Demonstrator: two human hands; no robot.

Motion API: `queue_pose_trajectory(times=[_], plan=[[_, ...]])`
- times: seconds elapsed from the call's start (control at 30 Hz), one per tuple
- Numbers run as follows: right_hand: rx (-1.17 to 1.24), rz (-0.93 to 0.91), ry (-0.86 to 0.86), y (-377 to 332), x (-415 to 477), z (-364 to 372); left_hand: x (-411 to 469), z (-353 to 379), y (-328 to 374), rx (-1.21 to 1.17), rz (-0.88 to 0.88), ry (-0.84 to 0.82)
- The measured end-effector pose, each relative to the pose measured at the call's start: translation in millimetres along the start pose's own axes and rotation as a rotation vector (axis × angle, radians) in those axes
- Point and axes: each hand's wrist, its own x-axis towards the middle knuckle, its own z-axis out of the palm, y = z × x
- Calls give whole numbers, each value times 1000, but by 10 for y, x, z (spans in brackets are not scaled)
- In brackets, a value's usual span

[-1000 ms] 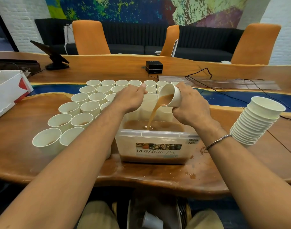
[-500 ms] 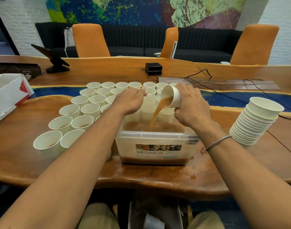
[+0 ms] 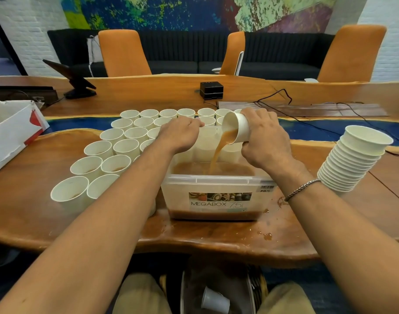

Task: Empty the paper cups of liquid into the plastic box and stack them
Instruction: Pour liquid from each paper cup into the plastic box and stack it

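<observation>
Brown drops [image 3: 265, 235] of spilled liquid dot the near edge of the glossy wooden table [image 3: 35, 211]. Just beyond them I see the clear rectangular plastic box [image 3: 218, 196], labelled MEGABOX, with brown liquid [image 3: 230, 169] pooled inside. Over its far right side the right hand [image 3: 266, 141] grips a white paper cup [image 3: 238, 130], tilted with its mouth to the left, and a brown stream falls from it into the box. The left hand [image 3: 180, 137] sits at the box's far left edge with its fingers curled; I cannot tell whether they hold anything. Left of the box and behind it stand rows of upright white paper cups [image 3: 126, 146], some with brown liquid inside. On the right, well apart from the box, leans a tall stack of white paper cups [image 3: 352, 162]. Farther back sits a small black cube-shaped device [image 3: 211, 89].
</observation>
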Motion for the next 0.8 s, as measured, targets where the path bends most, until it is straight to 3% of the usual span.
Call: queue_pose_trajectory(times=[0.8], plan=[[-98, -139, 245, -30, 38, 43, -74, -33, 78, 57, 0, -7]])
